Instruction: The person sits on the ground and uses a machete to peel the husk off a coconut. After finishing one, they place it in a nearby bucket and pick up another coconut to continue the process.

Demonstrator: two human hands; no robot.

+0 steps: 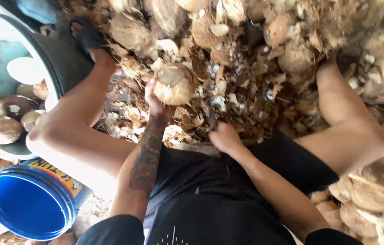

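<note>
My left hand (154, 100) grips a partly husked, pale brown coconut (173, 84) and holds it up between my knees. My right hand (224, 138) is closed around the handle of a dark blade (211, 119) that points up toward the coconut; most of the blade is hard to make out. Both forearms reach out over my black shorts (210, 190). Under the hands lies a heap of husk scraps and shell chips (246, 90).
A large dark tub (60, 59) at the left holds several peeled coconuts (1, 129). A blue bucket (31, 202) stands at the lower left. Whole coconuts (373, 195) are piled at the right and along the top. My bare legs bracket the scrap heap.
</note>
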